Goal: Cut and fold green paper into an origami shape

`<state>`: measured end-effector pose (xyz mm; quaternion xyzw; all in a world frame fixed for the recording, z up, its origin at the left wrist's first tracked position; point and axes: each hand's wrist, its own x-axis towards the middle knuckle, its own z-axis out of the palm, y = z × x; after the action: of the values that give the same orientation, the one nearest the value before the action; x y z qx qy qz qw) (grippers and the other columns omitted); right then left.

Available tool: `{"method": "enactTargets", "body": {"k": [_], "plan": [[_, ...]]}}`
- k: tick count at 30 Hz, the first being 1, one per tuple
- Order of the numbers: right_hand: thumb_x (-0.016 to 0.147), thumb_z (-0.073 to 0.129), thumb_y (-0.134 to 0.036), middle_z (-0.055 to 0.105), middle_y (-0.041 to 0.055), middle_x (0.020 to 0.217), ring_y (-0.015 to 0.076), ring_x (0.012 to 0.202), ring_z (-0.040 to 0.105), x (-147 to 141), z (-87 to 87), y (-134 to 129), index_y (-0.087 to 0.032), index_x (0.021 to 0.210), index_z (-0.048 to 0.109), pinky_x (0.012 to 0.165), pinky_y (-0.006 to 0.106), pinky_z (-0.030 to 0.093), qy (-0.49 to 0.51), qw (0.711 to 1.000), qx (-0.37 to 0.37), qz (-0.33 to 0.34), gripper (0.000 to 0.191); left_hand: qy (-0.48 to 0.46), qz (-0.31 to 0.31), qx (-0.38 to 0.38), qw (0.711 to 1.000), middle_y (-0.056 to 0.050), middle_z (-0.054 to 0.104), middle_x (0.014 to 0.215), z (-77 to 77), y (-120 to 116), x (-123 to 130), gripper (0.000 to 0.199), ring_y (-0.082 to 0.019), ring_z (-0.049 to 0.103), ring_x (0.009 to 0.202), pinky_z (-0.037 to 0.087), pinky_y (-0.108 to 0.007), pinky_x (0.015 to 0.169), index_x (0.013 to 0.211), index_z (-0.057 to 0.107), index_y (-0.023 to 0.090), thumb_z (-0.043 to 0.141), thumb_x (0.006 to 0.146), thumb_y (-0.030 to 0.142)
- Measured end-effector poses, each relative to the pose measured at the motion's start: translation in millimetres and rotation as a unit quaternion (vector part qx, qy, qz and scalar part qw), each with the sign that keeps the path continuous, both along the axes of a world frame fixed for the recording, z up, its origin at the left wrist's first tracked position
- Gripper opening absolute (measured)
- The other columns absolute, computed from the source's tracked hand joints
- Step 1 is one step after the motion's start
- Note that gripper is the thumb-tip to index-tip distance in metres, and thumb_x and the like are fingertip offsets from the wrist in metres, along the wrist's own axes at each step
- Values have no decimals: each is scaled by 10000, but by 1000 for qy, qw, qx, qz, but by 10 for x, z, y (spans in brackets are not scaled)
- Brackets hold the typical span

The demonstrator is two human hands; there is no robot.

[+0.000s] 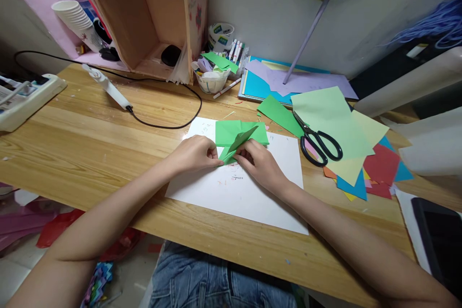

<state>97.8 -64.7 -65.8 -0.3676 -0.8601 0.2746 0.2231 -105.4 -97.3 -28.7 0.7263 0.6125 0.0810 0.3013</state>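
Over a white sheet of paper [267, 202], both hands pinch a partly folded piece of green paper [240, 140]. My left hand [197, 153] is closed at its lower left corner, thumb and fingertips together. On the right side of the fold, my right hand [258, 161] grips it with bent fingers; a pointed flap stands up above those fingers. Behind the fold lies a flat green paper rectangle [225, 130], and I cannot tell whether it is joined to the piece in my hands. Small coloured marks dot the white sheet below.
Black-handled scissors [319, 147] lie on pale green paper [332, 115] at right, above scattered coloured scraps [382, 166]. A white glue gun [108, 87] with a black cable rests at left. Behind stand a cardboard box [159, 9] and a cup of scraps [212, 81]. A phone [438, 236] is at the right edge.
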Motion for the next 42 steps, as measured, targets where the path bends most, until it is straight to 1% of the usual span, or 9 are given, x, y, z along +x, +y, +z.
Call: {"method": "enactTargets", "body": {"k": [4,7,10,13,22,30,42], "plan": [[834,505,-193,525,30,782,174,739,493,1,0,0,-195,787,499,626,286,385,-4,1000,4,5,47,-26,-13,-28,999,-24,650,651,12,35,-54,241,-122,525,578,313,-220,512,673,672,167,616,667,402],[836,498,-190,521,32,783,176,739,491,4,0,1,-196,790,495,631,289,385,-6,1000,7,7,47,-45,-18,-33,998,-15,638,625,6,46,-71,228,-116,521,562,319,-218,512,694,679,167,611,674,384],[837,489,-186,521,36,784,179,735,489,6,-4,0,-199,799,496,627,291,383,-4,1000,10,9,42,-59,-16,-35,998,-14,634,614,0,43,-66,245,-115,520,559,315,-217,508,687,680,165,617,675,402],[837,484,-184,521,38,783,180,733,487,7,-9,-4,-201,795,495,624,290,379,-5,1000,15,9,47,-65,-7,-34,997,-15,630,607,-3,32,-48,276,-115,515,558,311,-215,507,664,677,164,649,647,438],[835,496,-180,517,36,786,177,740,485,0,-6,-7,-193,797,493,624,284,379,-18,1000,14,7,40,-60,8,-39,997,-1,628,604,-36,35,-30,280,-117,526,567,323,-221,521,675,679,174,691,605,445],[833,476,-191,530,45,790,185,739,492,1,-16,-8,-200,813,512,618,295,379,-5,1000,19,9,42,-43,2,-35,998,-6,641,649,-3,16,-22,302,-126,537,592,311,-220,518,688,666,181,692,591,466],[842,480,-200,531,43,787,185,735,490,1,-32,-3,-200,798,498,624,298,379,-19,999,29,12,47,-35,17,-48,998,12,627,629,-4,22,-4,245,-114,526,576,297,-219,503,672,656,186,698,600,416]]}}
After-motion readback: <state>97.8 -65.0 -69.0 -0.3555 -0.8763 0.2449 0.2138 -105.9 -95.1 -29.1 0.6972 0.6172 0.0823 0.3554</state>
